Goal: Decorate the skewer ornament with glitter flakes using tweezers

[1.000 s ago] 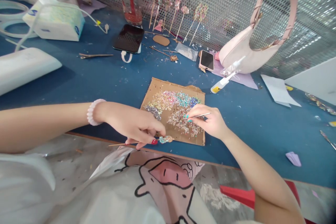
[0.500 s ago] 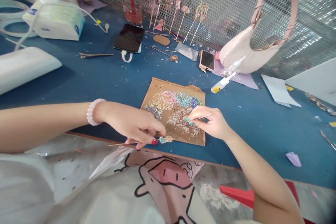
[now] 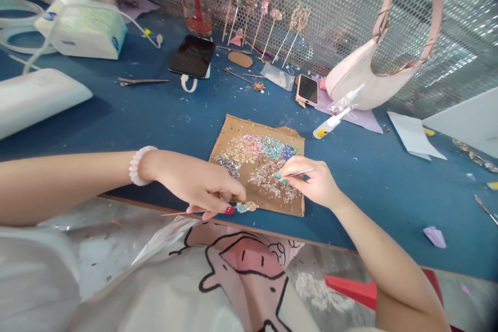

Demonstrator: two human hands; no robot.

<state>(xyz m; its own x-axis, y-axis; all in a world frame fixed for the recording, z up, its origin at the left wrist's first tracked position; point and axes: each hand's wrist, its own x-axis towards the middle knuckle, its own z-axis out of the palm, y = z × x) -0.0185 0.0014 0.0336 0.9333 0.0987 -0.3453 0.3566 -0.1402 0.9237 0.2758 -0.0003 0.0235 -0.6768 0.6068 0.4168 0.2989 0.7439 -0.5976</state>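
Observation:
My left hand (image 3: 202, 184) is closed on a thin wooden stick (image 3: 175, 213), whose right end carries a small piece crusted with blue and gold rhinestones (image 3: 246, 207). That piece sits at the front edge of a cardboard sheet (image 3: 257, 208). Loose rhinestones lie on the cardboard in colour patches: yellow and pink (image 3: 245, 148), turquoise (image 3: 271, 147), dark blue (image 3: 290, 152), grey (image 3: 229, 165) and pale mixed ones (image 3: 266, 176). Over the pale patch, my right hand (image 3: 311, 181) pinches a slim metal tool, seemingly tweezers (image 3: 302, 172); its tip is hidden by the fingers.
A glue bottle (image 3: 330, 123) lies right of the cardboard. Behind it are a pink-framed phone (image 3: 307, 89) and a handbag (image 3: 365, 75). Several decorated sticks (image 3: 273, 21) stand against the mesh. A dark tablet-like device (image 3: 192, 56), hair clip (image 3: 143, 81) and tissue pack (image 3: 85, 31) lie left.

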